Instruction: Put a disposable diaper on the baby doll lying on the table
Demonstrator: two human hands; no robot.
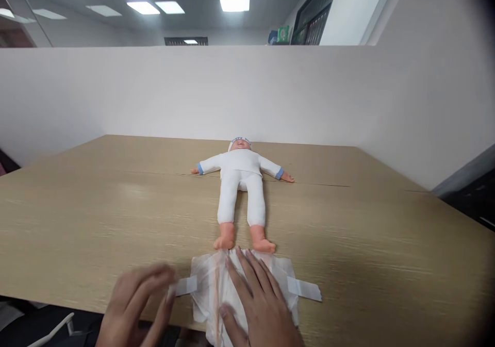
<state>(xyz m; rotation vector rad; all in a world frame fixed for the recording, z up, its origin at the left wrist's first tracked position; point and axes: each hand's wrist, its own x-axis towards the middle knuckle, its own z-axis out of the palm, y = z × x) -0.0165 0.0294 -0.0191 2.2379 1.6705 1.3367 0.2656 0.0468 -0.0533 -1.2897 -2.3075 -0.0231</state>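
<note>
An unfolded white diaper (204,306) lies at the front edge of the table, with a tape tab spread out on each side. My right hand (259,300) rests flat on its middle, fingers stretched and slightly apart. At the left tape tab (187,285), my left hand (135,300) has thumb and forefinger drawn together on the tab's outer end; these fingers are a little blurred. The right tape tab (305,288) sticks out untouched. Just beyond the diaper, a baby doll (242,182) in white clothes and a cap lies on its back, arms spread, feet towards me.
The wooden table (116,208) reaches back to a pale partition wall (193,89). Below the table's left front edge a dark chair with a light armrest (54,331) is partly visible. A dark object (472,197) stands beyond the right edge.
</note>
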